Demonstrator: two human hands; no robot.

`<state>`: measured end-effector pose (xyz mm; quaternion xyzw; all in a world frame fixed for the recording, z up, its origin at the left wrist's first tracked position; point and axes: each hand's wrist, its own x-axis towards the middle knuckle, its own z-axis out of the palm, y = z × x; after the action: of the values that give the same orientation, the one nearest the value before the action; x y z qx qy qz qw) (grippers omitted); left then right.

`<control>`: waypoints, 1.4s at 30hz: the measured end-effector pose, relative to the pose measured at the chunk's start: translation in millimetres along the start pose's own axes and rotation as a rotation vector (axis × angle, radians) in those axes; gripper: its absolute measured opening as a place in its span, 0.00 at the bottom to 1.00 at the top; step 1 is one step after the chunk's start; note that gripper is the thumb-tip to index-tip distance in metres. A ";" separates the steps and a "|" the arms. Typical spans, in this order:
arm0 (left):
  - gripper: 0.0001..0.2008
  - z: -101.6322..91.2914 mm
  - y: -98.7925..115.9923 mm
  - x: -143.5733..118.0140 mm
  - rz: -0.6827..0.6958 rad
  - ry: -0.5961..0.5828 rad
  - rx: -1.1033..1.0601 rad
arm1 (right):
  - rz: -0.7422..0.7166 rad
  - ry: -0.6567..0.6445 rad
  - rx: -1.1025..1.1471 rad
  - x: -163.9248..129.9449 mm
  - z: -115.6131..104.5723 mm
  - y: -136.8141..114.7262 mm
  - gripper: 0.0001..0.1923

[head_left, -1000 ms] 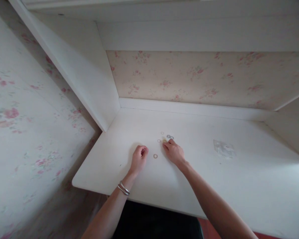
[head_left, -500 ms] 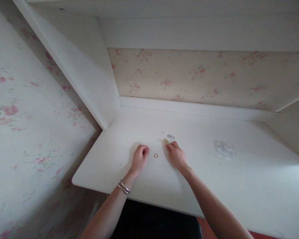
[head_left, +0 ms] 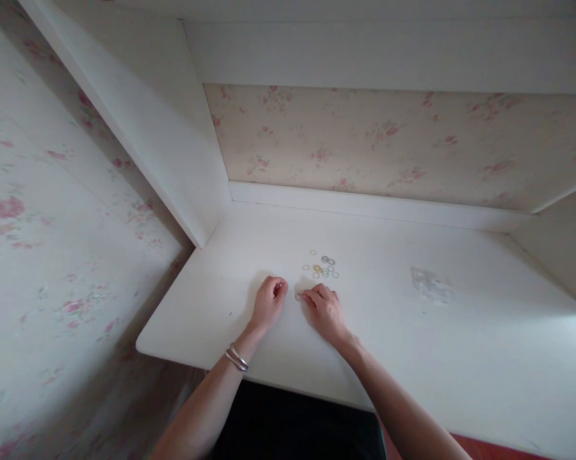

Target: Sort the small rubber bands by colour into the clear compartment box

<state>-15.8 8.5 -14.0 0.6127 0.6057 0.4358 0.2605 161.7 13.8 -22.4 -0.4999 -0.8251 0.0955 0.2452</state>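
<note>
My left hand (head_left: 269, 301) rests on the white desk with its fingers curled in a pinch; whatever they hold, if anything, is too small to make out. To its right, my right hand (head_left: 326, 313) is closed, with thumb and fingertips pinching at a small thin ring (head_left: 298, 296) on the desktop. Just beyond the hands lies a loose group of small rings: several yellow rings (head_left: 318, 269) bunched together, dark grey rings (head_left: 328, 260) overlapping, and pale greenish rings (head_left: 330, 269). A single thin ring (head_left: 312, 252) lies farther back.
A crumpled clear plastic bag (head_left: 431, 285) lies on the white desk (head_left: 364, 377) to the right. A white side panel (head_left: 172, 128) stands at the left, and flowered wallpaper (head_left: 364, 140) covers the wall behind. A tiny dark speck (head_left: 230, 314) sits left of my left hand.
My right hand has moved from the ring group toward me and to the left, onto the ring lying apart between my hands. My left hand has stayed nearly still.
</note>
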 end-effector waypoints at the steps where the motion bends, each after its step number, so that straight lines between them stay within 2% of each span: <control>1: 0.08 0.0 0.0 -0.2 -0.002 0.000 -0.003 | -0.007 -0.008 -0.009 0.1 0.5 -3.1 0.12; 17: 0.08 1.3 -2.0 -0.1 -0.001 -0.001 -0.007 | -0.028 -0.037 -0.006 0.6 -0.7 -8.0 0.14; 22: 0.08 2.6 -1.8 0.2 0.017 -0.006 0.009 | 0.005 0.058 0.113 -2.4 -2.2 -3.9 0.15; 25: 0.08 3.3 -1.5 -0.1 0.030 -0.019 0.023 | 0.070 0.151 0.214 -6.2 -2.3 -0.6 0.16; 28: 0.08 4.3 -0.6 -1.0 0.052 -0.035 0.044 | 0.135 0.191 0.294 -13.5 -5.3 1.9 0.16; 33: 0.09 7.4 2.8 -4.2 0.098 -0.078 0.096 | 0.206 0.145 0.336 -28.3 -14.7 5.5 0.15; 39: 0.17 13.6 5.4 -8.3 0.188 -0.129 0.255 | 0.138 0.064 0.233 -32.8 -17.9 7.9 0.15; 42: 0.14 16.5 5.0 -8.9 0.219 -0.140 0.317 | 0.121 0.041 0.192 -32.0 -18.0 8.2 0.14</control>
<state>1.8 2.7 -19.7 0.7370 0.5768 0.3171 0.1536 189.2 -11.7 -20.1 -0.5250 -0.7752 0.1786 0.3027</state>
